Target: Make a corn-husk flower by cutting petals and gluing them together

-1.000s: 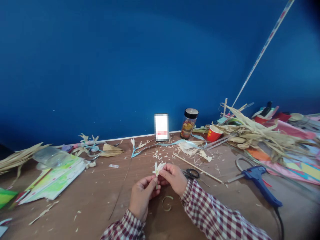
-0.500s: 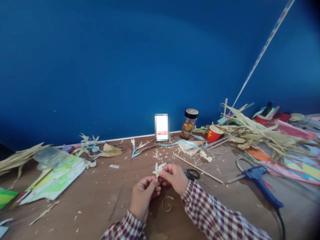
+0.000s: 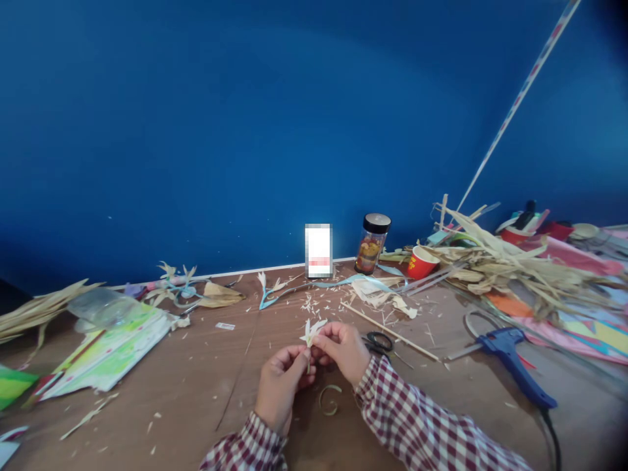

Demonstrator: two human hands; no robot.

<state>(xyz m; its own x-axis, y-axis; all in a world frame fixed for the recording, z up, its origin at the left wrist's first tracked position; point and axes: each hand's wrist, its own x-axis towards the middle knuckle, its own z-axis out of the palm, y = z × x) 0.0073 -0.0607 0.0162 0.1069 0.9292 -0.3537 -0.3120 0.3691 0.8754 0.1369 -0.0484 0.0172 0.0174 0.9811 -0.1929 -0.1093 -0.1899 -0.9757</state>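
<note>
A small white flower of pointed, husk-like petals (image 3: 310,332) is held above the table between my two hands. My left hand (image 3: 284,383) pinches its short stem from below. At the petals on its right side, my right hand (image 3: 341,347) grips with thumb and fingers closed. Just beyond my right wrist lie black-handled scissors (image 3: 380,341), partly hidden by that hand. A curled pale strip (image 3: 330,400) rests on the table below my hands.
A blue glue gun (image 3: 513,360) lies at right, its cord running forward. Dried corn husks (image 3: 500,252) pile up behind it, near a red paper cup (image 3: 422,261) and a black-lidded jar (image 3: 373,244). A thin stick (image 3: 390,330) and a blue-wrapped stem (image 3: 284,296) lie mid-table.
</note>
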